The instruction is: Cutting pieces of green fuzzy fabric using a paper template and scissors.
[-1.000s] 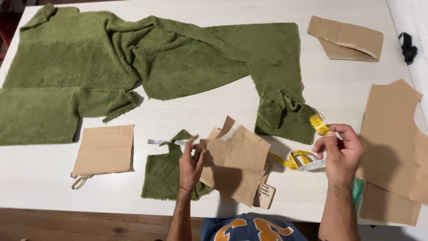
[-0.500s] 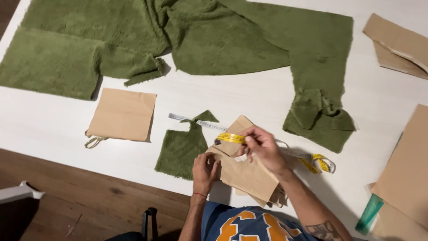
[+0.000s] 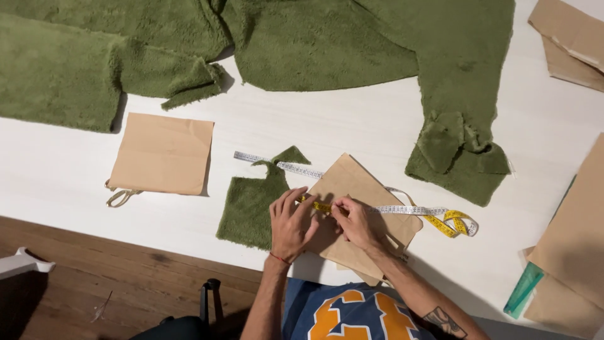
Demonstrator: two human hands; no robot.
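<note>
- The left hand (image 3: 290, 220) lies palm down, fingers spread and flat, pressing on the brown paper pattern piece (image 3: 362, 208) where it overlaps the small green fleece piece (image 3: 251, 201); it grips nothing.
- The right hand (image 3: 353, 219) sits just beside it, fingertips pinched on the measuring tape (image 3: 402, 209) and holding it down on the paper.
- The tape runs from the fleece piece across the paper to a yellow coil at the right, all on the white counter (image 3: 352, 132).
- Farther out: a square brown paper piece (image 3: 162, 153) to the left, a large green fleece cloth (image 3: 327, 44) above, more brown paper (image 3: 572, 226) and a green tool (image 3: 524, 289) at the right edge.
- Compared with half a second ago, the right hand has come lower, next to the left, and the tape now lies stretched out.
</note>
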